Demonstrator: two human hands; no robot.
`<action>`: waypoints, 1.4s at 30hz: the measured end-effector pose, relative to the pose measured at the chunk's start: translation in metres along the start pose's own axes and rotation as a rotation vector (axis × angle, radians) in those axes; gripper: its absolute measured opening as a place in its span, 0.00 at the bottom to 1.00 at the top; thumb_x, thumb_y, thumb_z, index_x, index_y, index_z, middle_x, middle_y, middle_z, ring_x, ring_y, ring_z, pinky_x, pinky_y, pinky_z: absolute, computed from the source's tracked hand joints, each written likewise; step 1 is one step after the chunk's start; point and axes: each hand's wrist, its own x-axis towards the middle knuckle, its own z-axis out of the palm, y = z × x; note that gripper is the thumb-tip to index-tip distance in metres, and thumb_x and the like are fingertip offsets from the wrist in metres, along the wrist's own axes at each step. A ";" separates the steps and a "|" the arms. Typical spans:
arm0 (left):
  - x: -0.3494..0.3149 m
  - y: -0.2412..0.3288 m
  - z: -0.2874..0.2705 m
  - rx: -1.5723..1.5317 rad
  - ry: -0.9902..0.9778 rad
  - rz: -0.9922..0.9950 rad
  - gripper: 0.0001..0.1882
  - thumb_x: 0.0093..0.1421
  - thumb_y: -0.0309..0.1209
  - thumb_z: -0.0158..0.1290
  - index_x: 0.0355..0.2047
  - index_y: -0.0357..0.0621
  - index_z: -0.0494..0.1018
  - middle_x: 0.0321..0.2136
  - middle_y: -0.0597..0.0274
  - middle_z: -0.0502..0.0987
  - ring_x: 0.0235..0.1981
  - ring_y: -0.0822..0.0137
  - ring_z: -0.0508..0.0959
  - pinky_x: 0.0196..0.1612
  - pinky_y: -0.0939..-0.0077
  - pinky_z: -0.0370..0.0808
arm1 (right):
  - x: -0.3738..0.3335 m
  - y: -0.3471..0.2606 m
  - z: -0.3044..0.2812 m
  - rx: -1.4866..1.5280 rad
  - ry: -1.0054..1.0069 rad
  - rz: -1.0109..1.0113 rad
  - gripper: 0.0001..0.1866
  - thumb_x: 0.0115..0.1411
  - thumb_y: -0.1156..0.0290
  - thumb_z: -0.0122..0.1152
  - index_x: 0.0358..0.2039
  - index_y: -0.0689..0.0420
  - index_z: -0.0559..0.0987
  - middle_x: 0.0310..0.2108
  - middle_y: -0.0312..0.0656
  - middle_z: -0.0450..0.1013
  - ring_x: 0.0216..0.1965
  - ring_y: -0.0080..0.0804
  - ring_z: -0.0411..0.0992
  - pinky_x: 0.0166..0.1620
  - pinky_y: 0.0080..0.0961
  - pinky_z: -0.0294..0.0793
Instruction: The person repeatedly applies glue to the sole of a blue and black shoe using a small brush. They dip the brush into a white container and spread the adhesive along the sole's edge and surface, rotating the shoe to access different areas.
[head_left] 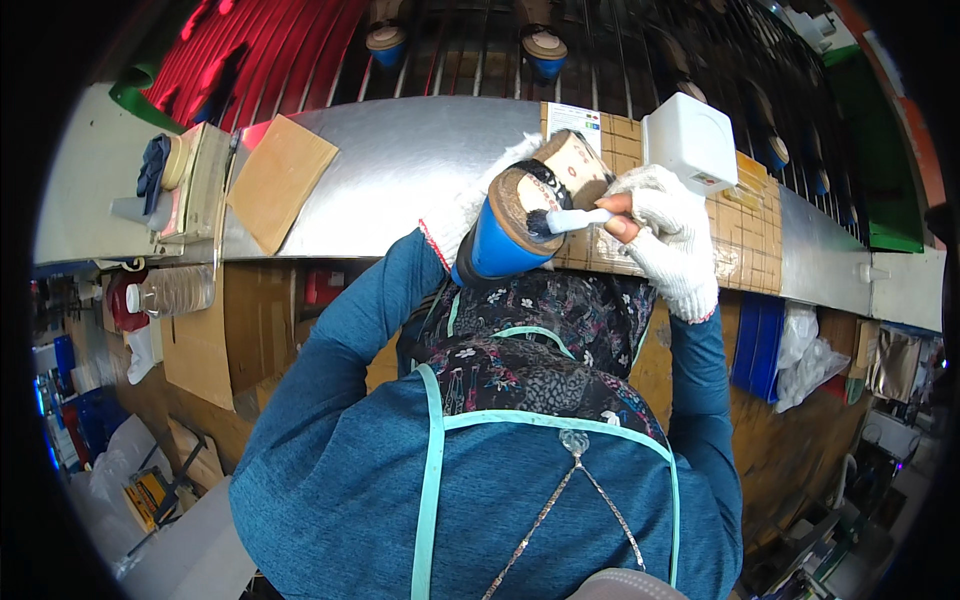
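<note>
A shoe upper on a blue last (pixel 500 248) is tilted with its bottom facing up and its heel end toward me. My left hand (pixel 463 212), in a white knit glove, grips it from the left side; its fingers are mostly hidden behind the shoe. Between the bare thumb and fingertips of my gloved right hand (pixel 668 235) is a white-handled brush (pixel 578 220). Its dark bristles touch the heel part of the shoe's bottom. Dark, wet-looking coating shows along the edge of the pale insole.
A white plastic container (pixel 690 140) stands on taped cardboard (pixel 750 235) at the right. A brown cardboard piece (pixel 283 180) lies on the metal table (pixel 375 150). Beyond runs a rack of metal rods (pixel 460 75) carrying several lasted shoes. A clear bottle (pixel 180 294) is at the left.
</note>
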 end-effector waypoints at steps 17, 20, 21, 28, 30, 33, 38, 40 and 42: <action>0.005 0.027 0.056 -0.615 -0.251 -0.388 0.38 0.67 0.52 0.48 0.68 0.40 0.56 0.59 0.37 0.68 0.56 0.49 0.76 0.54 0.55 0.81 | 0.022 0.017 -0.023 -0.127 -0.239 -0.190 0.09 0.56 0.67 0.68 0.35 0.58 0.85 0.37 0.39 0.77 0.39 0.32 0.75 0.40 0.29 0.76; 0.001 0.011 0.052 -0.737 -0.268 -0.411 0.39 0.67 0.55 0.48 0.68 0.40 0.56 0.60 0.38 0.68 0.56 0.50 0.76 0.55 0.55 0.80 | 0.018 0.014 -0.034 -0.148 -0.148 -0.098 0.08 0.55 0.70 0.68 0.34 0.60 0.85 0.36 0.40 0.77 0.37 0.32 0.76 0.39 0.27 0.76; 0.002 0.006 0.047 -0.772 -0.229 -0.417 0.39 0.67 0.55 0.48 0.68 0.41 0.56 0.60 0.39 0.68 0.57 0.51 0.76 0.55 0.55 0.80 | 0.015 0.011 -0.037 -0.143 -0.112 -0.034 0.08 0.55 0.71 0.68 0.34 0.60 0.84 0.36 0.40 0.77 0.36 0.32 0.77 0.38 0.27 0.77; 0.023 -0.032 -0.012 -1.262 -0.018 -0.383 0.42 0.64 0.60 0.51 0.65 0.38 0.61 0.56 0.43 0.73 0.54 0.55 0.79 0.55 0.57 0.80 | -0.033 -0.026 0.012 -0.217 0.096 -0.125 0.07 0.47 0.75 0.73 0.26 0.55 0.81 0.31 0.38 0.77 0.31 0.32 0.74 0.34 0.28 0.73; 0.021 -0.040 -0.032 -1.339 -0.048 -0.411 0.42 0.61 0.60 0.54 0.62 0.36 0.65 0.52 0.45 0.77 0.49 0.58 0.82 0.54 0.59 0.81 | -0.030 -0.022 0.022 -0.218 0.159 -0.046 0.08 0.46 0.78 0.72 0.28 0.56 0.82 0.32 0.40 0.77 0.33 0.35 0.74 0.37 0.30 0.71; 0.014 -0.051 -0.038 -0.959 0.026 -0.330 0.44 0.57 0.58 0.61 0.62 0.34 0.65 0.52 0.47 0.78 0.48 0.61 0.82 0.54 0.62 0.80 | -0.005 -0.003 0.007 -0.420 0.321 -0.158 0.05 0.50 0.74 0.69 0.27 0.56 0.81 0.28 0.40 0.74 0.26 0.35 0.72 0.29 0.27 0.68; -0.007 -0.043 -0.036 -1.188 0.010 -0.401 0.50 0.52 0.57 0.66 0.65 0.36 0.62 0.57 0.44 0.74 0.55 0.57 0.78 0.57 0.59 0.78 | 0.031 0.009 -0.003 -0.617 0.566 0.004 0.06 0.49 0.74 0.71 0.28 0.58 0.82 0.29 0.42 0.76 0.29 0.35 0.76 0.31 0.32 0.71; -0.014 -0.035 -0.036 -1.170 0.095 -0.401 0.53 0.53 0.64 0.59 0.67 0.40 0.58 0.60 0.41 0.70 0.55 0.49 0.77 0.55 0.51 0.78 | 0.031 0.001 0.010 -0.646 0.563 -0.055 0.06 0.48 0.73 0.68 0.29 0.53 0.83 0.30 0.37 0.76 0.29 0.34 0.74 0.33 0.33 0.67; -0.019 -0.029 -0.039 -1.402 0.179 -0.411 0.54 0.56 0.71 0.49 0.69 0.44 0.55 0.62 0.39 0.67 0.53 0.41 0.76 0.49 0.43 0.80 | 0.026 -0.008 0.026 -0.630 0.525 -0.100 0.07 0.47 0.72 0.67 0.29 0.48 0.82 0.31 0.34 0.75 0.31 0.32 0.73 0.35 0.34 0.64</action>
